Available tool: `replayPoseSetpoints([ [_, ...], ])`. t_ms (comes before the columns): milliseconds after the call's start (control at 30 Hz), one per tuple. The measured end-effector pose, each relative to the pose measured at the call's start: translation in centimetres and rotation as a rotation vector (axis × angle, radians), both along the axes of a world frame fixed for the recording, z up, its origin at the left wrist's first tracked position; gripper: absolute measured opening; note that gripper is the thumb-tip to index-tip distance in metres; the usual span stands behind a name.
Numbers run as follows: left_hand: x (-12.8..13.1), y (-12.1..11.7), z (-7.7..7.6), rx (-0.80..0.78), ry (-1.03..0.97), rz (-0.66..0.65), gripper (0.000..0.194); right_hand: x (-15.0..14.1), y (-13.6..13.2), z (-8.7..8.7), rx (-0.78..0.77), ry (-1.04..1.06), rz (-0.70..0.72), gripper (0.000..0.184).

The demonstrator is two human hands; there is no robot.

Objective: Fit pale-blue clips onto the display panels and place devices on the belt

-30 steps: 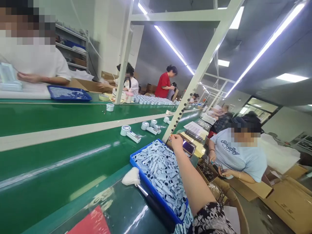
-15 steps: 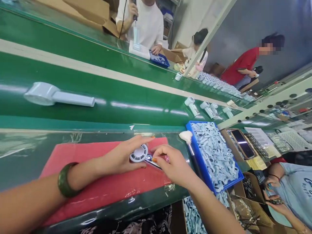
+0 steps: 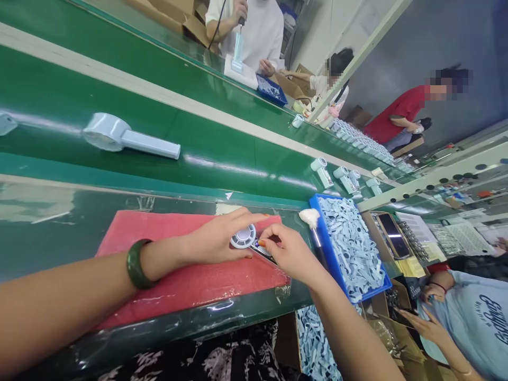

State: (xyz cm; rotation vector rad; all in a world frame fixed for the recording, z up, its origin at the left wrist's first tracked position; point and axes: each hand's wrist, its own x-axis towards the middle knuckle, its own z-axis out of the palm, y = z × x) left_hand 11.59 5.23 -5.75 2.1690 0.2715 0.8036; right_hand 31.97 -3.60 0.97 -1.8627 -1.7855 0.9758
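Note:
A small light-blue handheld fan (image 3: 243, 236) lies on a red pad (image 3: 190, 280), its round vented head toward my left hand. My left hand (image 3: 220, 238) is curved around that head, thumb on the near side and fingers on the far side. A green bangle (image 3: 137, 264) circles my left wrist. Over the fan's handle, where dark and shiny inner parts show, my right hand (image 3: 286, 254) is closed in a pinch. Whatever its thumb and forefinger hold is too small and too covered to make out.
Right of the pad, a blue tray (image 3: 353, 243) is heaped with light-blue handle pieces, and a white-tipped brush (image 3: 311, 219) lies against it. Fan bodies (image 3: 151, 144) rest on the green conveyor (image 3: 222, 159) beyond. A co-worker (image 3: 472, 312) sits at right; other people work across the conveyor.
The view has shifted, so most of the scene sits differently in the picture. Both hands keep their places at the fan, the right one still pinching near the handle.

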Motion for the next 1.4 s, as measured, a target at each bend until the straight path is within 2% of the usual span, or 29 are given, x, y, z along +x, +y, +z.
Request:
replayPoseSetpoints([
  [533,0.1,-0.2,0.1,0.013,-0.008,-0.012,0.064,0.0,1.3,1.7,-0.013,-0.161,0.21,0.015],
  [633,0.1,-0.2,0.0,0.005,-0.024,-0.013,0.066,-0.3,1.4,1.8,-0.023,-0.256,0.21,0.016],
  [867,0.0,-0.1,0.0,-0.006,-0.014,-0.011,0.061,-1.4,0.2,1.0,0.168,-0.568,0.181,0.018],
  [933,0.0,-0.2,0.0,-0.003,-0.01,-0.003,0.06,-1.2,-0.4,0.8,0.191,-0.567,0.106,0.018],
  [1033,-0.1,-0.1,-0.2,0.008,0.011,0.019,0.062,-0.4,-1.5,0.2,0.228,-0.448,0.024,0.016],
  [1100,-0.2,-0.1,-0.4,0.009,0.039,0.031,0.064,0.1,-2.6,-0.4,0.236,-0.371,0.018,0.016],
  [1133,-0.2,-0.1,-0.4,0.004,0.051,0.036,0.064,0.2,-3.1,-0.8,0.232,-0.371,0.025,0.023],
  [1200,-0.4,-0.2,-0.4,-0.016,0.065,0.036,0.067,0.2,-4.1,-1.5,0.209,-0.448,0.056,0.035],
  [1233,-0.5,-0.2,-0.4,-0.035,0.065,0.034,0.069,0.2,-4.4,-1.8,0.188,-0.498,0.081,0.034],
  [1333,-0.7,-0.1,-0.4,-0.128,-0.016,0.092,0.079,0.4,-3.9,-1.7,0.132,-0.535,0.139,0.018],
  [1400,-0.7,0.3,-0.7,-0.22,-0.08,0.204,0.079,1.4,-2.0,-1.1,0.139,-0.531,0.122,0.017],
])
